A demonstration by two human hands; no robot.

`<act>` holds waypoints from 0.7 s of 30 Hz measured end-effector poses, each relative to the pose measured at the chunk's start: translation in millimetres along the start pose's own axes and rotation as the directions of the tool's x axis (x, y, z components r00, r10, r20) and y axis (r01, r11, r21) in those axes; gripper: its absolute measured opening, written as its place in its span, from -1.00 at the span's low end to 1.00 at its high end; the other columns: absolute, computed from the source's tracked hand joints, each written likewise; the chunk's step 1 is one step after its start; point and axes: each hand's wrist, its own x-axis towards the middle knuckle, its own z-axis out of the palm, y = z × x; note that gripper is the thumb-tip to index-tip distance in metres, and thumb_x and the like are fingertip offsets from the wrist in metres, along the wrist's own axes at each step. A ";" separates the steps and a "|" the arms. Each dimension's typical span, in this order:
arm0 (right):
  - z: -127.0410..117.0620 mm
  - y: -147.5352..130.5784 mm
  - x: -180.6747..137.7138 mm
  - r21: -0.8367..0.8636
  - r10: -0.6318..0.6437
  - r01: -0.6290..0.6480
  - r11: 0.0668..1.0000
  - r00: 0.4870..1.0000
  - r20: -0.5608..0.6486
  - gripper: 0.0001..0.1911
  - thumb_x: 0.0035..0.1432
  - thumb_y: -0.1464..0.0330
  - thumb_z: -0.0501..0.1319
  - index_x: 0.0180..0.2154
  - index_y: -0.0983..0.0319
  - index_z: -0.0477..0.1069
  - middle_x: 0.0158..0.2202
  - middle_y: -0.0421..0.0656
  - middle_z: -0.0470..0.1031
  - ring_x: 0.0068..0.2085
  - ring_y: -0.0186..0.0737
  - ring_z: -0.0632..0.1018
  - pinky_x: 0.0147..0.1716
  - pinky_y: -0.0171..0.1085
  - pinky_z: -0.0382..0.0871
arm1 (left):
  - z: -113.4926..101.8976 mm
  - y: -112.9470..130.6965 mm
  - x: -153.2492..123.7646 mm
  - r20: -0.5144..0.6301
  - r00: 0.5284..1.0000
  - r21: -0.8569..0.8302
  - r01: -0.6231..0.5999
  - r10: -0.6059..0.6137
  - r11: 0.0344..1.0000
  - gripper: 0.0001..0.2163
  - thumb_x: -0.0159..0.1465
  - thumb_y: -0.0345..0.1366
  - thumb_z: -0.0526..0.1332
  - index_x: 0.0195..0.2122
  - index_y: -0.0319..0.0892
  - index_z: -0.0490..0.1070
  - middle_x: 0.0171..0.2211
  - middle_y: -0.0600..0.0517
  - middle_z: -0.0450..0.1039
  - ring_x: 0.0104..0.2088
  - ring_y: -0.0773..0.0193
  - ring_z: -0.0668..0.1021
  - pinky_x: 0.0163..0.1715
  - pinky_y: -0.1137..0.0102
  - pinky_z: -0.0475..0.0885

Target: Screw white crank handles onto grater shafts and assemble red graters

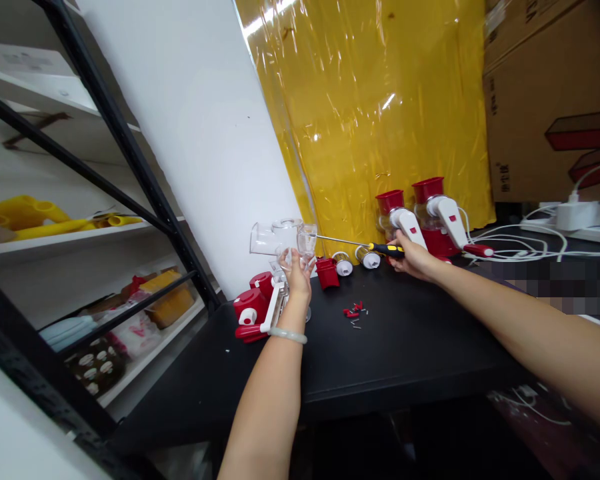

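Note:
My left hand [297,272] is closed round a clear plastic housing [280,239] and holds it up above the black table [405,347]. My right hand [414,257] grips the black-and-yellow handle of a screwdriver [386,249]; its long metal shaft points left, with the tip at the clear housing. Below my left hand lies a red and white device part [254,312]. Small red clips and screws [355,312] lie on the table between my arms.
Two red-and-white assembled devices [430,217] stand at the table's back, by a yellow plastic sheet [375,107]. A red cup [327,273] and small white-capped pieces [343,265] sit near them. White cables and a power strip [575,220] lie right. A black metal shelf [145,187] stands left.

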 end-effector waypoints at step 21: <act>-10.3 2.9 3.0 0.036 -0.093 0.087 0.996 0.972 0.216 -0.65 -0.02 0.48 0.49 -0.13 0.19 0.61 -0.16 -0.08 0.64 -0.23 -0.26 0.61 -0.34 -0.34 0.52 | -1.3 3.6 2.0 -0.051 0.999 -0.011 -0.005 0.005 1.000 -0.41 0.13 0.11 0.49 0.01 0.05 0.22 -0.16 0.11 0.39 -0.23 0.29 0.67 -0.20 0.41 0.53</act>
